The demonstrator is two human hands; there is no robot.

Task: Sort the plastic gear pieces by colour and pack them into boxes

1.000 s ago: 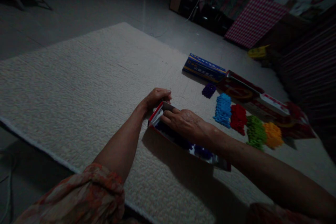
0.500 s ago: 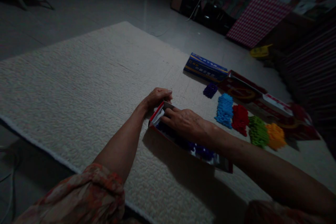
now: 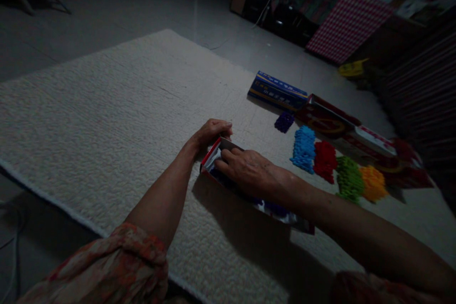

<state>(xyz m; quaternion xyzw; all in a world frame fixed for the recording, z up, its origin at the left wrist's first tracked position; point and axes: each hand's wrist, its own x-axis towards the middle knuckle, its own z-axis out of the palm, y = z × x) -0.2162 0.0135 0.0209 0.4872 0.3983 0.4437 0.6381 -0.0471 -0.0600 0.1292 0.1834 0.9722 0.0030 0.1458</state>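
A long open box (image 3: 311, 229) with a red edge lies aslant on the quilted mat in front of me. Inside it is a silvery plastic lining (image 3: 214, 157) with dark purple-blue pieces (image 3: 276, 210). My left hand (image 3: 213, 131) is curled round the box's far left corner, thumb stretched out, its other fingers partly hidden. My right hand (image 3: 244, 166) reaches down into the box, fingers bent among the contents; the fingertips and anything between them are hidden.
Right of the box lie a small purple bundle (image 3: 284, 122) and blue (image 3: 303, 148), red (image 3: 325, 161), green (image 3: 349, 179) and orange (image 3: 373, 184) piles. Behind them stand a blue box (image 3: 278, 91) and a dark red carton (image 3: 329, 121). The pale mat (image 3: 124, 104) covers the floor.
My right hand has shifted slightly left and its fingers have bent further into the box. My left hand and the piles stay essentially as they were.
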